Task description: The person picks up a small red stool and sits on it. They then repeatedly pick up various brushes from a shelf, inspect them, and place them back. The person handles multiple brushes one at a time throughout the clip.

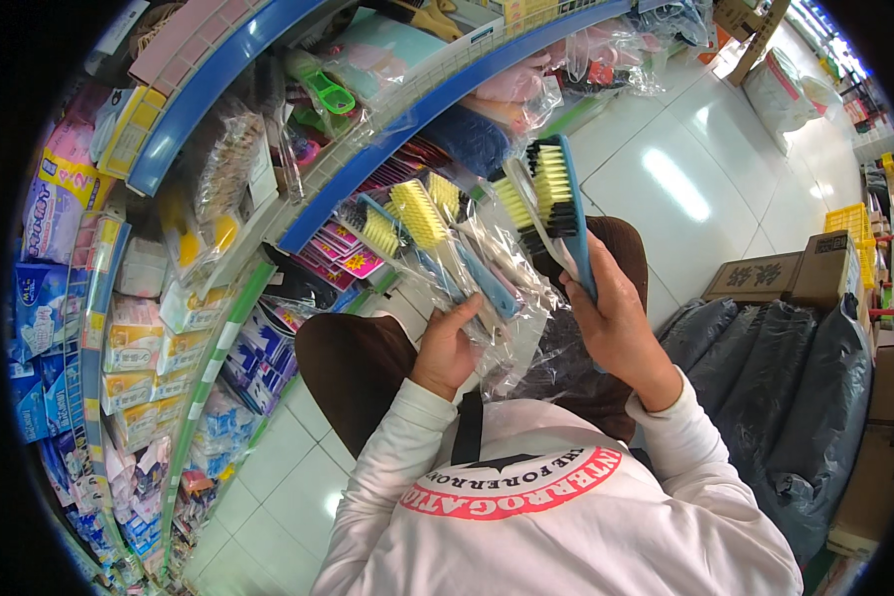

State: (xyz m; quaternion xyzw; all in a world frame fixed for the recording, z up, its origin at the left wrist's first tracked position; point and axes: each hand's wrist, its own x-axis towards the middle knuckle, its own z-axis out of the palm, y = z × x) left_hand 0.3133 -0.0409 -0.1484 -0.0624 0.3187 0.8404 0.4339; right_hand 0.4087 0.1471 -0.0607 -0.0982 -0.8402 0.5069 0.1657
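Observation:
In my left hand (449, 346) is a clear plastic bag (518, 365) with several scrubbing brushes (419, 214) inside, their pale yellow bristles facing up. My right hand (620, 320) grips the handles of two more brushes, a blue-backed brush (577, 201) with black and yellow bristles and a grey-handled brush (521, 195) beside it. These bristle heads stand just right of the bagged ones. Both hands are above my lap, close to the shelf front. The lower ends of the bagged handles are partly hidden by plastic.
Shelves with a blue edge (410, 141) curve along the left and top, holding packaged goods. Pink packets (343, 253) lie on the low shelf behind the brushes. At the right are long black plastic-wrapped bundles (760, 387) and a cardboard box (756, 277). White floor tiles (641, 160) show ahead.

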